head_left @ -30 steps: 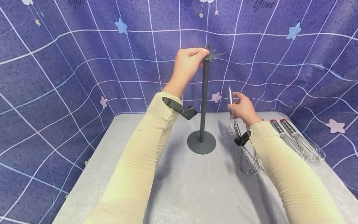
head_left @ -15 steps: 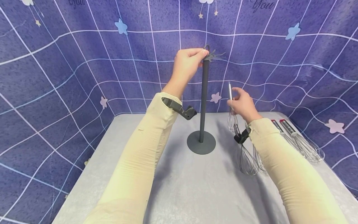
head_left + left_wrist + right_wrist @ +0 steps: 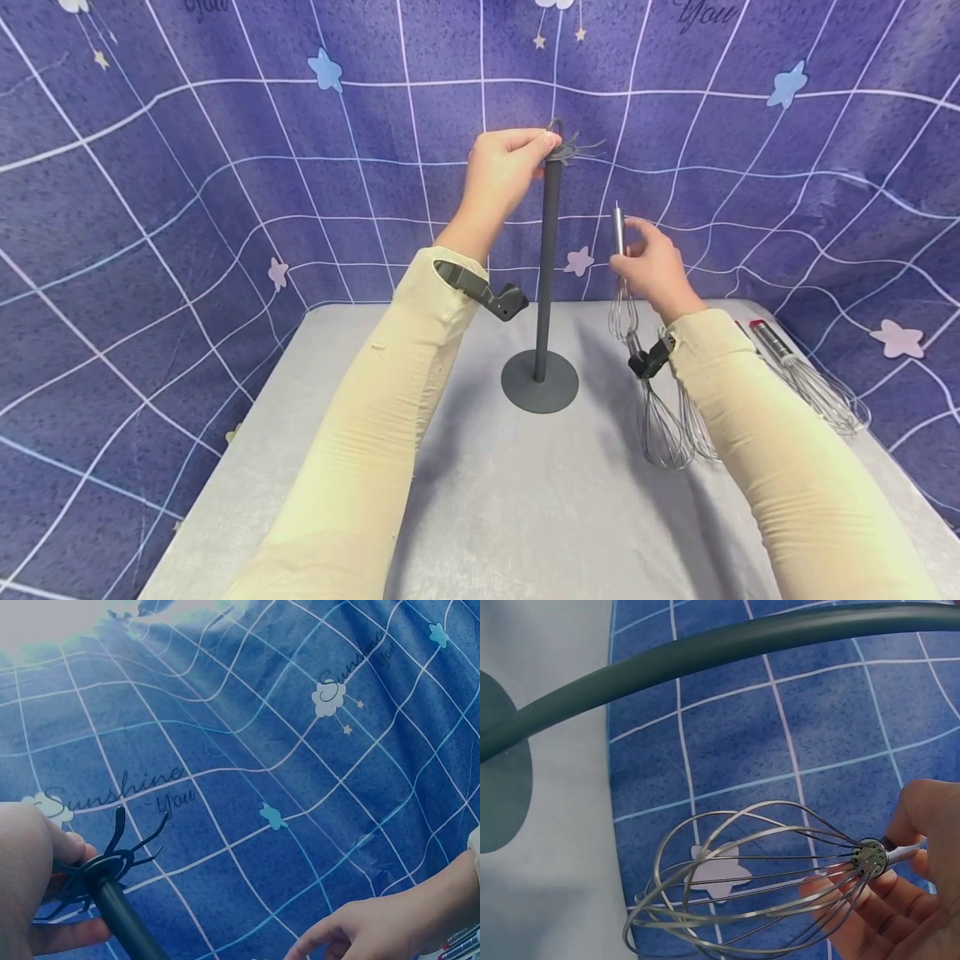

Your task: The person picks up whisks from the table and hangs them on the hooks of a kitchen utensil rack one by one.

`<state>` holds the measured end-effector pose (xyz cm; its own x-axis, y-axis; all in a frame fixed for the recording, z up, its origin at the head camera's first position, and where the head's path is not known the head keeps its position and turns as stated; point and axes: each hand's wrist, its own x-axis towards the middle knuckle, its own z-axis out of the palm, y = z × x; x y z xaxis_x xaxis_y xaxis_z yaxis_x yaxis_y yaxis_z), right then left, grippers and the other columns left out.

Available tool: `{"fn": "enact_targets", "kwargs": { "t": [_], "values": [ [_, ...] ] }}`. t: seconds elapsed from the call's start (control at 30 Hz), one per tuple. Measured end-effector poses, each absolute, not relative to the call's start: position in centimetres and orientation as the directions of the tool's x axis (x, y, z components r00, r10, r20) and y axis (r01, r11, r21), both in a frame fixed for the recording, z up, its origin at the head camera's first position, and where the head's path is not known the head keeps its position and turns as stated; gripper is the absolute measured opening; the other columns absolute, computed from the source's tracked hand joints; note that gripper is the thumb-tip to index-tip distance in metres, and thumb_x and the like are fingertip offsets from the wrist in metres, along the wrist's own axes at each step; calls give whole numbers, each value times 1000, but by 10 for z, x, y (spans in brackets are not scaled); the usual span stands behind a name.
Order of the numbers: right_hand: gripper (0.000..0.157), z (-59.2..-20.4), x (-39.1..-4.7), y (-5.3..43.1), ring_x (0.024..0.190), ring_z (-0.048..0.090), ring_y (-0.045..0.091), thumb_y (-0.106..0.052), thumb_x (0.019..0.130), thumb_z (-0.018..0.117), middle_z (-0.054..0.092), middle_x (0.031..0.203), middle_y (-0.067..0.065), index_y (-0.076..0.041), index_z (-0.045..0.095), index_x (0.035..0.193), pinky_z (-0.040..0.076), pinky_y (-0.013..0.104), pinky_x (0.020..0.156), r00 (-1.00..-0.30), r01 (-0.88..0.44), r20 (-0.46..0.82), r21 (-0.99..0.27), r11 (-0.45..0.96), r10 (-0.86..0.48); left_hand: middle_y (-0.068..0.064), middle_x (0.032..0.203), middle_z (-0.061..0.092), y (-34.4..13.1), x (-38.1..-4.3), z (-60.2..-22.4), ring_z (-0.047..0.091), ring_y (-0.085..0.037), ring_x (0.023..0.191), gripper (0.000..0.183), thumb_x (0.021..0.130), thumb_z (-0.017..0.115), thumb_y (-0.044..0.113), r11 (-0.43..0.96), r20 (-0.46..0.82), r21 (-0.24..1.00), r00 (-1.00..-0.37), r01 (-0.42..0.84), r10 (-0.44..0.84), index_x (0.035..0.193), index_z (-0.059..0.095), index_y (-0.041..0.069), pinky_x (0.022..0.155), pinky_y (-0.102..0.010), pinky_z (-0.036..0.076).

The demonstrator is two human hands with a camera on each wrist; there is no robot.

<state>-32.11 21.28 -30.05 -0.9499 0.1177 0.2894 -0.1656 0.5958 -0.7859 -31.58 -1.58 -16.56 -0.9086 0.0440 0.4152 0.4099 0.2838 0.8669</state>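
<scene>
A dark grey utensil stand rises from a round base, with thin curved hooks around its top. My left hand pinches the stand's top between thumb and fingers; the left wrist view shows the fingers around the hook ring. To the right of the pole, my right hand grips a small metal whisk by its handle. The handle points up and the wire loops hang down, above the table. In the right wrist view, the whisk's hub sits right at the fingers and the loops spread leftward.
Larger whisks lie on the grey table: wire loops show below my right wrist, and a whisk with a black and red handle lies farther right. A blue gridded curtain hangs behind.
My right hand has risen with the small whisk, carrying it higher beside the pole. The left hand and the stand have stayed in place.
</scene>
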Motion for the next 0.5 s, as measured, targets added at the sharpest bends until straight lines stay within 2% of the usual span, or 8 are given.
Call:
{"fn": "enact_targets", "kwargs": {
  "t": [0.23,0.5],
  "values": [
    [70,-291,-321,211,65,66,19,-9,85,62,62,102,14,-14,43,153,57,29,55,-938,-187,323,-771,609,122,5,103,77,-16,-315,-166,71,-14,82,19,95,73,30,286,418,865,-908,412,45,108,81,18,78,-24,45],
    [72,-282,-319,210,60,68,18,-7,85,61,62,103,14,-15,41,153,60,36,58,-940,-193,318,-794,577,124,6,103,77,-16,-315,-166,71,-14,83,19,95,73,30,280,417,867,-908,412,45,107,81,18,78,-24,45]
  ]
}}
